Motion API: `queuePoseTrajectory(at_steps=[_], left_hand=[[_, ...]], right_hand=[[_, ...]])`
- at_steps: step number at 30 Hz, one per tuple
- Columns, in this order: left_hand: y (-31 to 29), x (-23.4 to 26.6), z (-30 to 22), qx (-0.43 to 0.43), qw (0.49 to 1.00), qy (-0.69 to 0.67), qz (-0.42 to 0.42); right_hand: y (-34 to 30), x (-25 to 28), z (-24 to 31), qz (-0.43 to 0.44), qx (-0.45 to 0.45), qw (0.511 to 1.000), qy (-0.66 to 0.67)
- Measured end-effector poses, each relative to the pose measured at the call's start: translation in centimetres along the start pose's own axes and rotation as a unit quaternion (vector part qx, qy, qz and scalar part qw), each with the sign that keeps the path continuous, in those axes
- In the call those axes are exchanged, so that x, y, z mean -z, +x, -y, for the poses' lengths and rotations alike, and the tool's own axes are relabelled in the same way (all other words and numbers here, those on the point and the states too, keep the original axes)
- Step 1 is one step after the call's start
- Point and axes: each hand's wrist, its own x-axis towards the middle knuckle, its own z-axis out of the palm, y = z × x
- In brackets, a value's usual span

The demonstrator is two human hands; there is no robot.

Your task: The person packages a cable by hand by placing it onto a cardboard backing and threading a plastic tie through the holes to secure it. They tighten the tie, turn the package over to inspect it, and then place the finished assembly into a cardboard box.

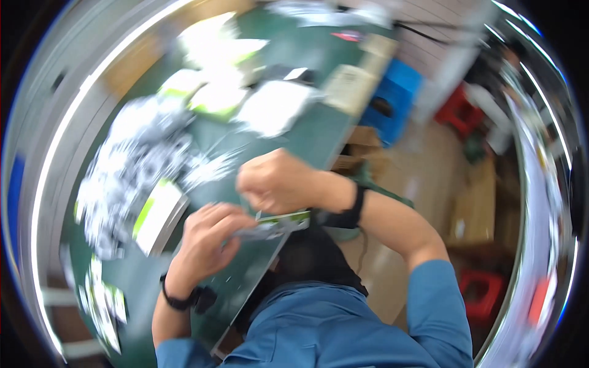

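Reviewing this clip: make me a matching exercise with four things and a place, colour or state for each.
1. right hand
2. small packet
3. table
4. shirt

A. plain blue
B. at the fingertips of the left hand
C. dark green top
D. fingers curled in

Pairs: 1-D, 2-B, 3-C, 4-A

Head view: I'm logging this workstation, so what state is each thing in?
Packet, held at one end; open or sealed, too blurred to tell
Left grip, bent around the packet
Right grip, curled beside it; hold unclear
Plastic packages, loosely heaped
Green-and-white stack, lying beside the heap
Cardboard box, seemingly open
Right wristband, fastened
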Motion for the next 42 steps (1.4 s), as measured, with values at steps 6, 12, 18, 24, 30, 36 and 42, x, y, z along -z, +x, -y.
queuePoseTrajectory(at_steps=[6,12,18,24,30,36,42], left_hand=[[-6.8,1.2,1.4,0.145,0.977,0.127,-0.092],[-11.2,1.0,1.6,0.246,0.959,0.043,-0.135],[-10.5,0.9,1.6,0.278,0.948,0.006,-0.152],[-9.7,0.8,1.7,0.321,0.937,-0.008,-0.141],[-9.9,-0.1,2.4,0.259,0.950,0.069,-0.157],[-10.8,-0.2,1.9,0.244,0.944,0.137,-0.174],[-13.0,2.4,3.2,0.308,0.891,0.074,-0.325]], right_hand=[[6.6,-4.5,-0.4,0.135,-0.065,0.979,0.140],[9.2,-9.4,0.3,0.225,-0.065,0.951,0.204],[9.6,-10.4,-0.4,0.233,-0.073,0.947,0.211],[9.6,-10.5,-1.1,0.238,-0.093,0.940,0.228],[9.7,-10.9,-1.0,0.208,-0.088,0.951,0.210],[10.6,-11.1,-0.9,0.220,-0.184,0.920,0.267],[12.0,-11.3,-1.8,-0.145,-0.283,0.883,0.344]])
